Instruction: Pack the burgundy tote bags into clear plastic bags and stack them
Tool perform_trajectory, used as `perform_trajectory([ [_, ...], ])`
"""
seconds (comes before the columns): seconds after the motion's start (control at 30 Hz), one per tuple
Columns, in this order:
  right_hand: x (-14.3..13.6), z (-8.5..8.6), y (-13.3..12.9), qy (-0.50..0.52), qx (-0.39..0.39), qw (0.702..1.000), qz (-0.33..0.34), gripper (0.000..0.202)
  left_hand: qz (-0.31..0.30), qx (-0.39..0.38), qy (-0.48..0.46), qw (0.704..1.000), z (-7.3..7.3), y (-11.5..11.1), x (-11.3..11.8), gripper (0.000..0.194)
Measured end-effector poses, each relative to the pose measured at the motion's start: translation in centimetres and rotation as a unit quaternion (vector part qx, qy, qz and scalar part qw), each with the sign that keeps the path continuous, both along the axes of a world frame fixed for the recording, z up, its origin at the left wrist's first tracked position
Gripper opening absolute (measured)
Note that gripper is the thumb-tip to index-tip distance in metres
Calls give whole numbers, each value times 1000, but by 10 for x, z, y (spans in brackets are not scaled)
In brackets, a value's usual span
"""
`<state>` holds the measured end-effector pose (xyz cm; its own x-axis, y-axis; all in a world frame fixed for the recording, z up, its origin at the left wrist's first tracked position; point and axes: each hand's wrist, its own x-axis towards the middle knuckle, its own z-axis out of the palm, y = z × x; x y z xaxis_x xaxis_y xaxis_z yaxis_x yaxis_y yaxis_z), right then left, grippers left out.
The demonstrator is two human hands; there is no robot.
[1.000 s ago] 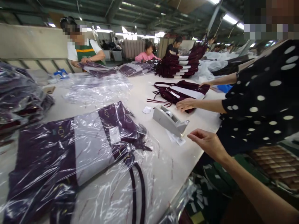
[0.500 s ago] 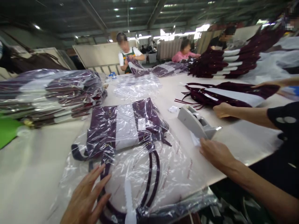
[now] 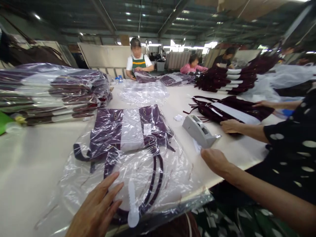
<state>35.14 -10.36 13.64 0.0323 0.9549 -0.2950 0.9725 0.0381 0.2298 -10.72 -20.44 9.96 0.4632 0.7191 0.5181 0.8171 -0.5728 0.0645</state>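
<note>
A dark purple handbag (image 3: 105, 130) with a white paper band (image 3: 131, 130) lies inside a clear plastic bag (image 3: 176, 174) on the table in front of me. Its looped handles (image 3: 159, 177) point toward me. My left hand (image 3: 97, 205) rests on the plastic beside the handles, fingers spread and holding nothing. A white tag-like strip (image 3: 132, 207) lies just right of it. Beyond the bag's right side, my right hand (image 3: 214, 161) is closed, its fingertips at the near end of a grey tape dispenser (image 3: 198, 131). A white scrap (image 3: 197, 145) shows beside them; what the fingers pinch is hidden.
Bagged handbags are stacked (image 3: 54, 92) at left. Flat plastic bags (image 3: 143, 92) lie farther back. On the right, a co-worker in a dotted sleeve (image 3: 283, 135) holds an unbagged dark red bag (image 3: 234, 110), near a tall stack (image 3: 227, 79). Other people work across the table.
The view has shifted slightly. My left hand stays spread on the plastic, and my right hand stays closed by the tape dispenser. The person across has lowered the bag they handle.
</note>
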Motion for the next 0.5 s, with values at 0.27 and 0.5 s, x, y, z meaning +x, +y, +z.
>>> perform_trajectory([
  [0.27, 50, 3, 12, 63, 59, 996, -11, 22, 3, -43, -57, 997, -12, -12, 6, 37],
  [0.5, 4, 76, -9, 259, 91, 961, 45, 11, -50, -249, -249, 935, 28, -15, 56, 32],
])
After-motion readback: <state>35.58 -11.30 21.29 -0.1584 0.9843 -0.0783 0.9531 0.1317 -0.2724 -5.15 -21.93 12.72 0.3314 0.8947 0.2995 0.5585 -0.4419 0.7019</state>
